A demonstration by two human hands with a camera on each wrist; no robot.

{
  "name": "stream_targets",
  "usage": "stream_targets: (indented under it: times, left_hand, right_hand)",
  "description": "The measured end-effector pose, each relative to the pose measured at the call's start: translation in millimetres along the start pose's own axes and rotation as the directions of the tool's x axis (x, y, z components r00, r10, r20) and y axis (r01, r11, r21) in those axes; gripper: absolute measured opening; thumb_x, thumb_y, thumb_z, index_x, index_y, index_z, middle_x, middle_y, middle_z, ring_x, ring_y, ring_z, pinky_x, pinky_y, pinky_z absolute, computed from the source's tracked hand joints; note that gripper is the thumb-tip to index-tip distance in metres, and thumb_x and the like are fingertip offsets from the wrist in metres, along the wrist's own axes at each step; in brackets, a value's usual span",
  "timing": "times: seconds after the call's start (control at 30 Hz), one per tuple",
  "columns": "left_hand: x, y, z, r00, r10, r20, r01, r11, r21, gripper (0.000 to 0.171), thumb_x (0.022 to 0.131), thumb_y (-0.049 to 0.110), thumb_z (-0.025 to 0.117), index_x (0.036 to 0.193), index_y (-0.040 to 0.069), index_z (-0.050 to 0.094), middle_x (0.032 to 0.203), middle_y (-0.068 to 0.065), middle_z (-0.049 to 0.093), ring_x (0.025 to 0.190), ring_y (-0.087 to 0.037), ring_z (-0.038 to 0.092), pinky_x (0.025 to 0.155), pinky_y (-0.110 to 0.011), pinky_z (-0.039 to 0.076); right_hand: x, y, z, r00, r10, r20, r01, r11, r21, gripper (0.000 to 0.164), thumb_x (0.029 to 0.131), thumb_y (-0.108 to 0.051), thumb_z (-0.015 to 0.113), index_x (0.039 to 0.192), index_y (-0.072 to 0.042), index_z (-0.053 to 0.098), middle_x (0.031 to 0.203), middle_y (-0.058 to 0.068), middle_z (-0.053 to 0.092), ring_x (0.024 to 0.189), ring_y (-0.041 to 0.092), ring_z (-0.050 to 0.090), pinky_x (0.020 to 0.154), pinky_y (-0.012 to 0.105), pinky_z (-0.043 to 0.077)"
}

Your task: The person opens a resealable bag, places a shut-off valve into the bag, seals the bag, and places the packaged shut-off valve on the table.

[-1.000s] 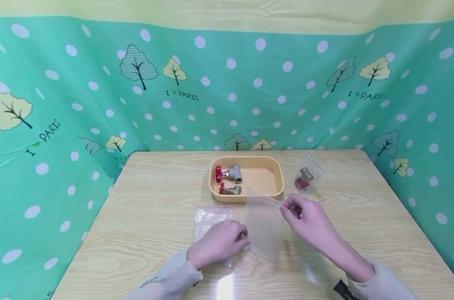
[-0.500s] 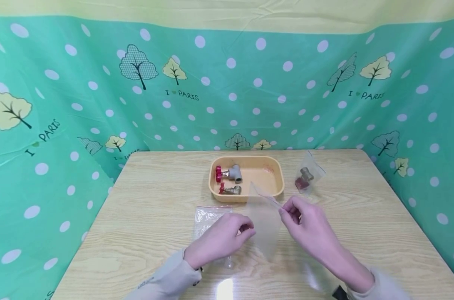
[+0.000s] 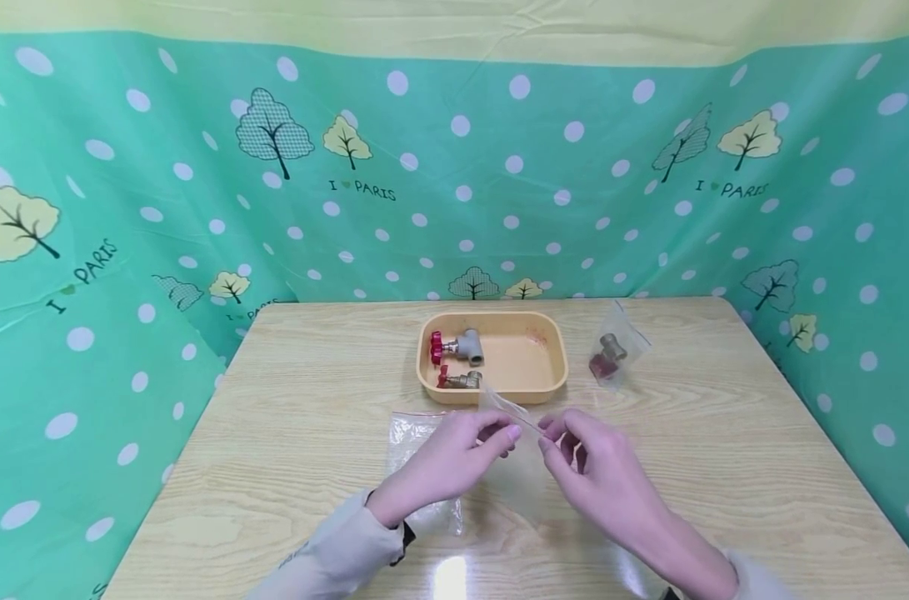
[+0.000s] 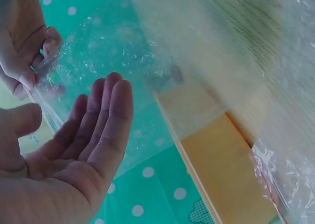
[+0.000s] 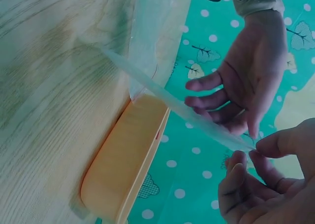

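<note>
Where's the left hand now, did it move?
Yes: in the head view, the left hand has moved forward, nearer the orange tray, and slightly rightward.

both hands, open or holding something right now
Left hand: open, close to the raised clear bag.
Right hand: closed, pinching that bag's top edge.

Green dotted curtain [image 3: 424,242] is hanging behind the wood-grain bench [image 3: 274,467]. Peach tray [image 3: 510,358] is sitting near the far edge, holding grey valve [image 3: 469,345] and metal valve [image 3: 465,381]. Bagged fitting [image 3: 608,354] is lying right of it.
</note>
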State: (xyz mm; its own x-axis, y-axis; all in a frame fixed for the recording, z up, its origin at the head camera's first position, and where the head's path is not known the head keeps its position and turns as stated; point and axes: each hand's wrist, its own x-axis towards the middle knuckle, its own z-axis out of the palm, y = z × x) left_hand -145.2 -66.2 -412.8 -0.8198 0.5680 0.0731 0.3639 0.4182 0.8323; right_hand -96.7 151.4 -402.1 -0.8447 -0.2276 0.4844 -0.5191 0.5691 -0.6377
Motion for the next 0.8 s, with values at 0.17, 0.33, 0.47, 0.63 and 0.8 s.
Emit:
stream_targets:
  times: [0.17, 0.33, 0.47, 0.63, 0.8]
  left_hand:
    - [0.2, 3.4, -1.7, 0.999, -0.003, -0.036, 0.001, 0.999, -0.053, 0.033, 0.113, 0.033, 0.051, 0.111, 0.01, 0.074, 0.088, 0.009, 0.071, 0.085, -0.015, 0.071, 0.073, -0.029, 0.057]
    - [0.6, 5.6, -2.3, 0.999, 0.012, -0.05, -0.016, 0.997, -0.076, 0.036, 0.114, 0.031, 0.046, 0.103, 0.008, 0.072, 0.087, 0.005, 0.071, 0.082, -0.012, 0.07, 0.077, -0.028, 0.059]
    - [0.1, 6.1, -2.9, 0.999, 0.015, -0.05, -0.019, 0.997, -0.075, 0.038, 0.115, 0.03, 0.045, 0.098, 0.009, 0.071, 0.083, 0.005, 0.069, 0.08, -0.011, 0.068, 0.075, -0.029, 0.058]
    - [-1.1, 7.1, -4.1, 0.999, 0.009, -0.046, -0.012, 0.998, -0.055, 0.035, 0.114, 0.03, 0.046, 0.091, 0.016, 0.068, 0.08, 0.006, 0.068, 0.077, -0.01, 0.066, 0.07, -0.028, 0.055]
    - [-2.0, 7.5, -5.5, 0.999, 0.001, -0.044, -0.003, 0.999, -0.043, 0.036, 0.114, 0.03, 0.047, 0.088, 0.016, 0.067, 0.078, 0.003, 0.066, 0.07, -0.008, 0.059, 0.062, -0.026, 0.048]
  right_hand:
    - [1.8, 1.0, 3.9, 0.992, -0.128, 0.01, 0.128, 0.991, 0.034, 0.027, 0.088, 0.007, 0.073, 0.093, -0.019, 0.068, 0.117, 0.005, 0.075, 0.069, -0.001, 0.055, 0.056, 0.018, 0.05]
    - [2.3, 1.3, 6.9, 0.973, -0.23, 0.014, 0.229, 0.972, 0.056, 0.028, 0.087, 0.006, 0.072, 0.09, -0.021, 0.066, 0.128, 0.013, 0.072, 0.071, -0.001, 0.057, 0.06, 0.014, 0.048]
    - [1.7, 1.2, 8.6, 0.968, -0.251, 0.022, 0.25, 0.967, 0.054, 0.027, 0.088, 0.005, 0.073, 0.092, -0.021, 0.067, 0.128, 0.011, 0.073, 0.073, -0.001, 0.058, 0.061, 0.014, 0.048]
    - [0.3, 1.2, 9.5, 0.968, -0.246, 0.04, 0.245, 0.969, 0.032, 0.025, 0.088, 0.001, 0.075, 0.092, -0.022, 0.068, 0.13, 0.007, 0.072, 0.078, 0.003, 0.061, 0.062, 0.014, 0.048]
    - [-0.9, 1.8, 10.5, 0.968, -0.246, 0.053, 0.246, 0.969, 0.018, 0.021, 0.087, -0.004, 0.079, 0.094, -0.023, 0.07, 0.131, 0.006, 0.072, 0.086, 0.011, 0.066, 0.066, 0.013, 0.047]
